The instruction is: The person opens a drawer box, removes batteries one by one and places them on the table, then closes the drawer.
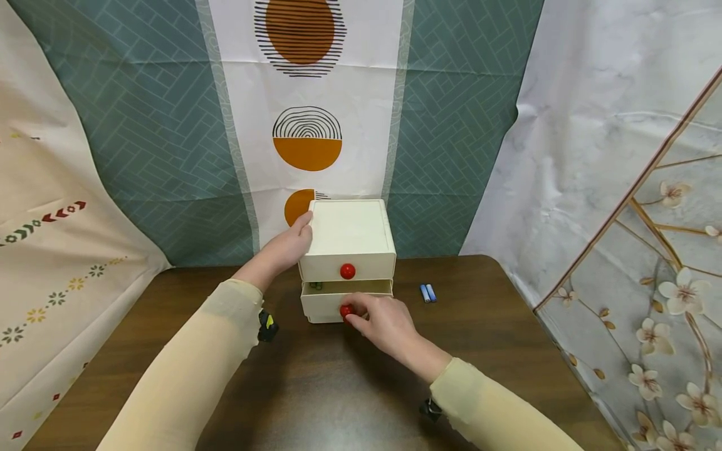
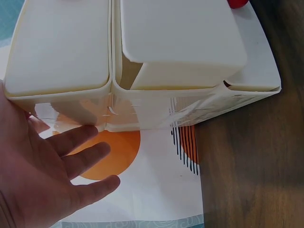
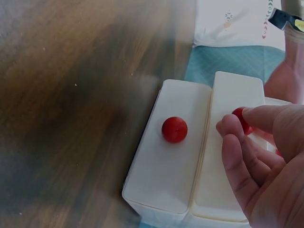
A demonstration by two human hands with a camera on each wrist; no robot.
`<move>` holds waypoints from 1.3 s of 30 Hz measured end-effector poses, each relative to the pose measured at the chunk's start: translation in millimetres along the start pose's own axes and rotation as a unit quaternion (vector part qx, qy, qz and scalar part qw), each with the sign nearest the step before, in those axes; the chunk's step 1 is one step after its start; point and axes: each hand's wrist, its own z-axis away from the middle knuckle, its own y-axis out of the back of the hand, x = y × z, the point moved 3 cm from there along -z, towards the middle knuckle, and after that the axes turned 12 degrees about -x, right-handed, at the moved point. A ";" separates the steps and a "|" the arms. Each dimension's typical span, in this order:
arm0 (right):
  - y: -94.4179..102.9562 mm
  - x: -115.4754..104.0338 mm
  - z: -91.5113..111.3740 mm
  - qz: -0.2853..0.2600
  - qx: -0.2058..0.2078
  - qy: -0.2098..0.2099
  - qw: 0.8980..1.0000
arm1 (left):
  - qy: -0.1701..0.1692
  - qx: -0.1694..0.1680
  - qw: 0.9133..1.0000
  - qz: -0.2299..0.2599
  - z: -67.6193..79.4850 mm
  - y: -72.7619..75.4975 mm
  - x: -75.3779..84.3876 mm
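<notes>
A white drawer cabinet (image 1: 351, 225) with three drawers stands on the table. Its middle drawer (image 1: 321, 307) is pulled partway out, and something small and dark green shows inside at the left. My right hand (image 1: 389, 321) pinches that drawer's red knob (image 3: 239, 116) between thumb and fingers. The top drawer (image 1: 321, 268) and the bottom drawer (image 3: 164, 166), each with a red knob, sit closed; the open one hides the bottom one in the head view. My left hand (image 1: 287, 244) rests against the cabinet's left side near the top, its fingers spread and fairly straight in the left wrist view.
Two blue-and-white batteries (image 1: 428, 293) lie side by side on the brown table (image 1: 316, 388), right of the cabinet. Behind it hangs a green and white patterned cloth (image 1: 457, 156). More patterned cloths hang at the left and right.
</notes>
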 end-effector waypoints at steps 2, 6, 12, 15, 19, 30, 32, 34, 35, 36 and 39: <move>0.3 -1.7 2.8 -0.004 0.001 0.005 1.000 | 0.001 -0.001 1.000 0.000 -0.4 0.0 -0.4; -0.4 -4.1 7.4 -0.004 0.004 0.012 1.000 | 0.001 -0.001 1.000 0.002 -0.8 -0.2 -0.6; -2.6 -6.9 13.2 0.000 0.004 0.014 1.000 | 0.002 -0.004 1.000 0.005 -0.5 -0.6 -0.3; -3.2 -8.9 16.1 0.002 0.005 0.017 1.000 | 0.001 -0.001 1.000 0.002 0.0 -0.4 -0.6; -4.0 -11.4 20.2 0.007 0.010 0.022 1.000 | -0.001 0.003 1.000 -0.003 0.3 -0.1 -0.7; -7.3 -16.6 31.6 0.006 0.023 0.036 0.999 | -0.002 0.004 1.000 -0.004 -0.5 -0.8 -1.4; -7.8 -17.3 33.2 0.007 0.024 0.037 0.999 | -0.002 0.005 1.000 -0.002 -0.6 -1.1 -1.4; -8.3 -18.0 34.5 0.008 0.024 0.037 0.999 | -0.001 0.005 1.000 0.000 -0.7 -1.6 -1.0; -8.6 -18.2 35.3 0.008 0.023 0.037 0.999 | 0.000 0.005 1.000 0.001 -0.8 -1.8 -0.9; -8.8 -18.5 35.8 0.008 0.023 0.037 0.999 | 0.001 0.004 1.000 0.002 -0.9 -1.9 -0.9; -9.3 -19.0 37.6 0.006 0.021 0.036 0.999 | 0.001 0.003 1.000 0.003 -0.8 -2.1 -0.7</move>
